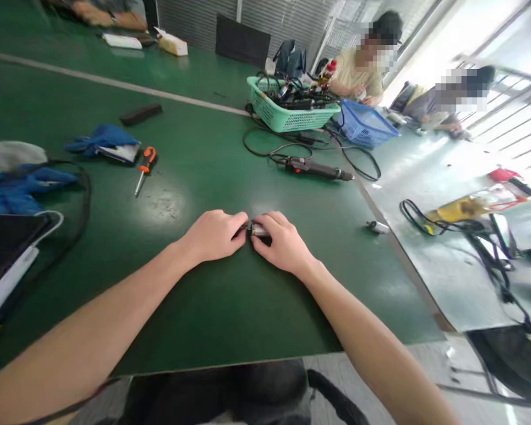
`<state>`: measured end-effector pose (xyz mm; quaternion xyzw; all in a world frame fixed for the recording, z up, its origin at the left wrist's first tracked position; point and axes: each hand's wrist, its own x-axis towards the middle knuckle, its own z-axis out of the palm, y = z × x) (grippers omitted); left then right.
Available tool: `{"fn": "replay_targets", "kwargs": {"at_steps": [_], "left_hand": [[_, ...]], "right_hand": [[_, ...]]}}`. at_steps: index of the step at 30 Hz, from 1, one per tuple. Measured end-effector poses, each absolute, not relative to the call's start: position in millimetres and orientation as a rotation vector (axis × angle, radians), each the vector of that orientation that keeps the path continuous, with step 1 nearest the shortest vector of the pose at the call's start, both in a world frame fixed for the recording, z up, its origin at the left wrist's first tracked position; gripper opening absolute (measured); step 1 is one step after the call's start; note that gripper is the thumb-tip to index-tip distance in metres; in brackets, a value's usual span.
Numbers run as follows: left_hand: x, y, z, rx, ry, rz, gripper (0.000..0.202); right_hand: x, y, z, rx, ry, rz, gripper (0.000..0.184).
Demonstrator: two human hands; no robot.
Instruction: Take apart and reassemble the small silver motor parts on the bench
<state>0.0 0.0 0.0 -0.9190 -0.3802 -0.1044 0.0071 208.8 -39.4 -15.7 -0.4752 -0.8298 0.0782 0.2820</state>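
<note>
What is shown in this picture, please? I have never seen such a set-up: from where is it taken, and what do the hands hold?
There is no robot here. A camera on a person's head looks forward and down at their bare hands.

The right hand holds a small silver cylinder. The left hand pinches a small dark piece at its end; whether they are joined is too small to tell.

On the green table lie an orange-handled screwdriver, a corded electric screwdriver and another silver cylinder. Farther back stands a green plastic basket.

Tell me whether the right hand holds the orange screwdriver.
No, the screwdriver lies on the table; the right hand holds a silver cylinder.
</note>
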Motion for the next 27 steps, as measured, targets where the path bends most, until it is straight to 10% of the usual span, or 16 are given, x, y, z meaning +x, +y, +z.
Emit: {"fn": "replay_targets", "kwargs": {"at_steps": [27], "left_hand": [[1.6,2.1,1.4,-2.908,-1.152,-0.345,0.023]], "right_hand": [[208.9,-39.3,-13.6,-1.271,-2.23,0.222,0.026]]}}
